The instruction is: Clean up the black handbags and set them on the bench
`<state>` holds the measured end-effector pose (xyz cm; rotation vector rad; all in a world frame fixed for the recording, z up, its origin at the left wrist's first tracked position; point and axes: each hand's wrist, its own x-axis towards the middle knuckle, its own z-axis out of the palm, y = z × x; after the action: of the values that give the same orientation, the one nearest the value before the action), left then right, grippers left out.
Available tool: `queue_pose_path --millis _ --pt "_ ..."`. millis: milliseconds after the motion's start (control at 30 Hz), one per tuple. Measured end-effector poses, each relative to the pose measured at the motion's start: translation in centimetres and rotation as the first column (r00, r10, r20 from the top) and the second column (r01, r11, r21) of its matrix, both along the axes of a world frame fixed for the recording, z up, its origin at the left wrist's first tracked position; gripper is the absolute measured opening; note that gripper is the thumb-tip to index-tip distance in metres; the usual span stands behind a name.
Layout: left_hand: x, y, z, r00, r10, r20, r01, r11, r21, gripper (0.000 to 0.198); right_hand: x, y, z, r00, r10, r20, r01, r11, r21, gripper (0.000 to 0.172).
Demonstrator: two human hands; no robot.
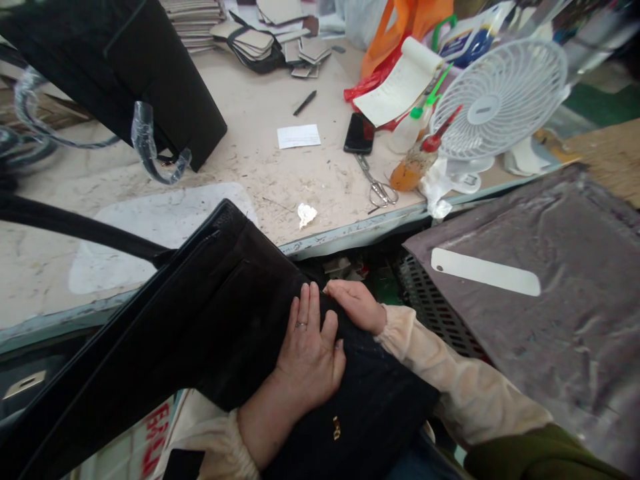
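A black bag (pixel 235 300) lies tilted across my lap, against the table's front edge. Flat on its dark surface rests my left hand (pixel 310 353), fingers stretched out, a ring on one of them. My right hand (pixel 356 304) is closed around the bag's far edge, close beside my left fingertips; its fingertips are partly hidden. Small gold-coloured metal lettering (pixel 336 428) shows on the black material nearest me. A black strap (pixel 95 230) runs from the bag toward the left.
On the table (pixel 240 140) stand another black bag (pixel 165 87) with wrapped handles, a white fan (pixel 495 100) and a bottle of orange liquid (pixel 413 170). A phone (pixel 359 133) and scissors (pixel 381 192) lie there. At right, a white strip (pixel 485 272) rests on grey sheeting (pixel 550 347) over a crate (pixel 430 300).
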<state>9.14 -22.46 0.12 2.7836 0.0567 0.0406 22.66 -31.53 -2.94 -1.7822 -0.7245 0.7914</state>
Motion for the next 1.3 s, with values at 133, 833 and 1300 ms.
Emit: queue_pose_path --millis 133,833,1300 --pt "-0.1 -0.1 0.1 0.999 0.007 0.034 -0.006 1.0 -0.009 0.05 0.2 0.2 1.2 0.992 0.096 0.078 -0.098 0.995 0.015 0.03" --pt "-3.2 1.8 1.0 0.997 -0.076 -0.029 0.081 0.96 0.266 0.05 0.3 1.3 1.2 0.898 0.189 0.396 -0.105 0.969 -0.224 0.047" --pt "-3.2 1.7 0.9 0.996 -0.076 -0.048 0.087 0.956 0.279 0.051 0.2 4.7 1.3 0.902 0.08 0.424 -0.053 0.996 -0.074 0.042"
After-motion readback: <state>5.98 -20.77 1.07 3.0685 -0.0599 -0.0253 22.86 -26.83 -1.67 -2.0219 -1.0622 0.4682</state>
